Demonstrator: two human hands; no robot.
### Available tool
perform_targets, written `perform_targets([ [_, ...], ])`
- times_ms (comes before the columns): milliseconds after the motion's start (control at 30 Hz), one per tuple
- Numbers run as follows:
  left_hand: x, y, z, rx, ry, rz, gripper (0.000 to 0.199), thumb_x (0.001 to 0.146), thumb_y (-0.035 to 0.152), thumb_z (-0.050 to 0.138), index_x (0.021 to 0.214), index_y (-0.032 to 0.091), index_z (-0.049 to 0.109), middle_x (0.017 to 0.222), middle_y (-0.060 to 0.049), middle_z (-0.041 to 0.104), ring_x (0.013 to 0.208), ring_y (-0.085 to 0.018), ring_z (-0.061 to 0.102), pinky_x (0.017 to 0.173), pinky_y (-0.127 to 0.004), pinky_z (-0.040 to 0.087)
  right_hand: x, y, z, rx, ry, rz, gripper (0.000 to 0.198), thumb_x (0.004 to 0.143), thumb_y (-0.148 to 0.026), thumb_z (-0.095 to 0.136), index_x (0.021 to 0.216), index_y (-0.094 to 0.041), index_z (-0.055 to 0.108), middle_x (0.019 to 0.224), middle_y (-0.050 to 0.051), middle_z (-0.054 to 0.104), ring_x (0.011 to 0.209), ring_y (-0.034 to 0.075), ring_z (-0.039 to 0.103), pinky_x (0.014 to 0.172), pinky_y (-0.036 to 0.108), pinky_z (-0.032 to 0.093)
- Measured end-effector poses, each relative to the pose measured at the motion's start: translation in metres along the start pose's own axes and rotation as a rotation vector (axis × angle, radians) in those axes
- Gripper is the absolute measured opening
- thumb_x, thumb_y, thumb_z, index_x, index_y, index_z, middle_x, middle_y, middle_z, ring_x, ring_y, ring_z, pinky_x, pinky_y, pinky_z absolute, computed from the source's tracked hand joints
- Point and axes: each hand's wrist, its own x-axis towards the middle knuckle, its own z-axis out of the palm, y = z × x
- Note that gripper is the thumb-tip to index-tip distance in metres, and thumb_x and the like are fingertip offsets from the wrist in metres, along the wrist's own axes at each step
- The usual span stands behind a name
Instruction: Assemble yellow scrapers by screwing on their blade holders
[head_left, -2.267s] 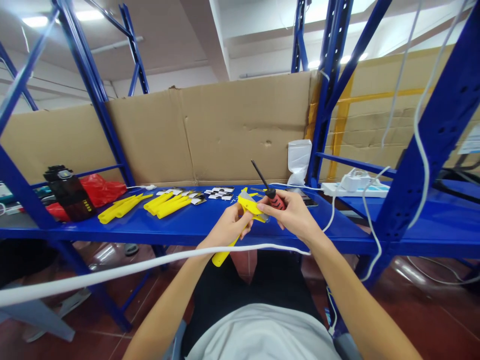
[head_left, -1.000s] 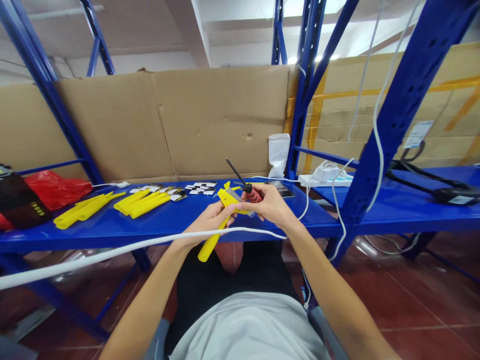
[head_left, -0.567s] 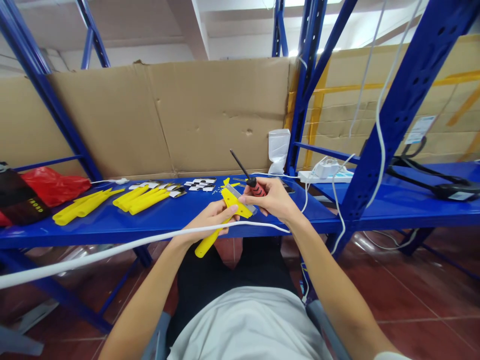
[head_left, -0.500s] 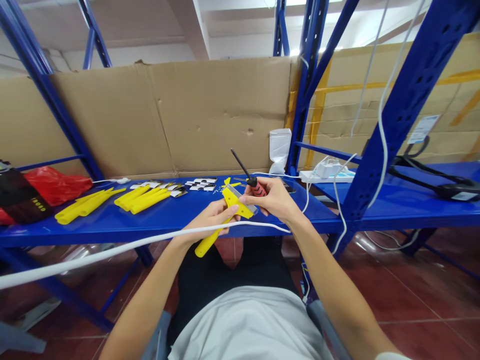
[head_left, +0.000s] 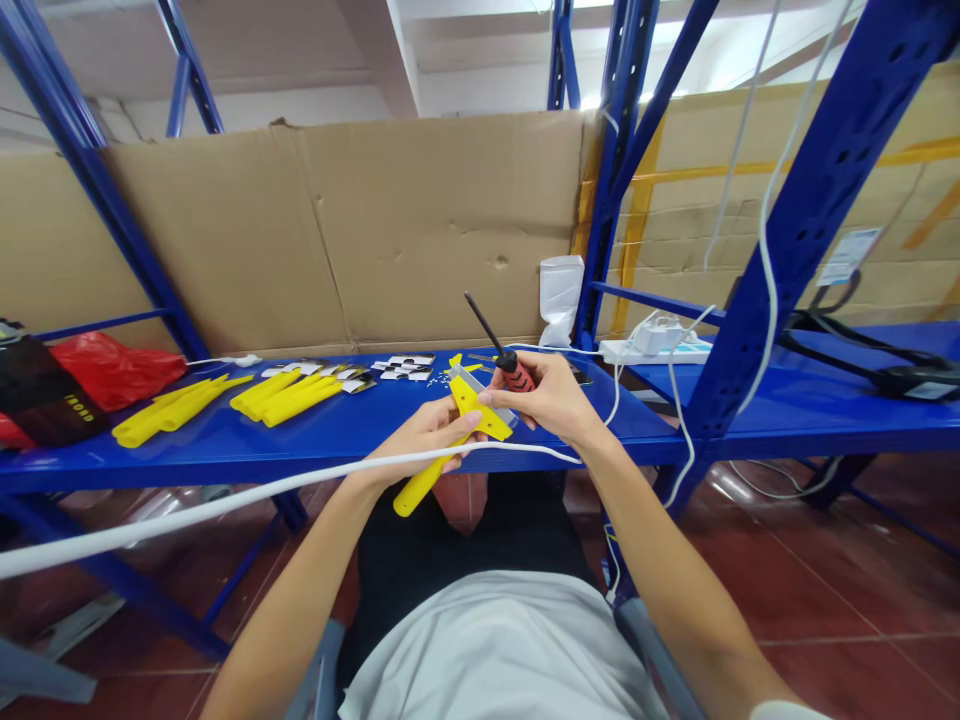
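My left hand (head_left: 433,432) is closed around a yellow scraper (head_left: 421,486), whose wide head points up and to the right and whose handle hangs over the table edge. A flat metal blade (head_left: 472,380) runs along the head's far side. In my right hand (head_left: 553,392) a screwdriver with a red and black handle (head_left: 516,374) is gripped, its dark shaft pointing up and left, away from the scraper. The fingertips of that hand touch the scraper's head near the blade. Small screws (head_left: 438,380) and small yellow pieces (head_left: 456,360) lie just beyond.
Yellow handles (head_left: 296,400) lie to the left, with more (head_left: 176,408) farther left. Blades in white and black sleeves (head_left: 405,367) sit behind. A white cable (head_left: 247,500) crosses in front of my left wrist. A power strip (head_left: 654,350) stands right, beyond a blue post (head_left: 795,210).
Almost nothing differs. The scraper's handle end has shifted very slightly right; both hands keep their holds.
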Motion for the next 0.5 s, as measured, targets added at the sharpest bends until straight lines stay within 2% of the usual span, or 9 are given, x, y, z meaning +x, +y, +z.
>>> perform_targets([
  [200, 0.0, 0.004, 0.003, -0.053, 0.017, -0.003, 0.06, 0.091, 0.069, 0.082, 0.108, 0.014, 0.066, 0.092, -0.005, 0.069, 0.056, -0.007, 0.056, 0.052, -0.022, 0.045, 0.001, 0.003, -0.003, 0.003, -0.014, -0.005, 0.052, 0.071, -0.062, 0.099, 0.085, -0.019, 0.073, 0.069, -0.003, 0.064, 0.046, 0.009, 0.048, 0.038, 0.025, 0.039],
  [500, 0.003, -0.006, -0.004, -0.079, 0.039, -0.006, 0.059, 0.093, 0.069, 0.08, 0.113, 0.015, 0.067, 0.094, -0.008, 0.075, 0.053, -0.008, 0.058, 0.05, -0.022, 0.045, -0.002, -0.002, -0.003, -0.069, -0.011, -0.069, 0.052, 0.072, -0.064, 0.098, 0.081, -0.02, 0.072, 0.066, -0.003, 0.061, 0.048, 0.011, 0.05, 0.041, 0.026, 0.041],
])
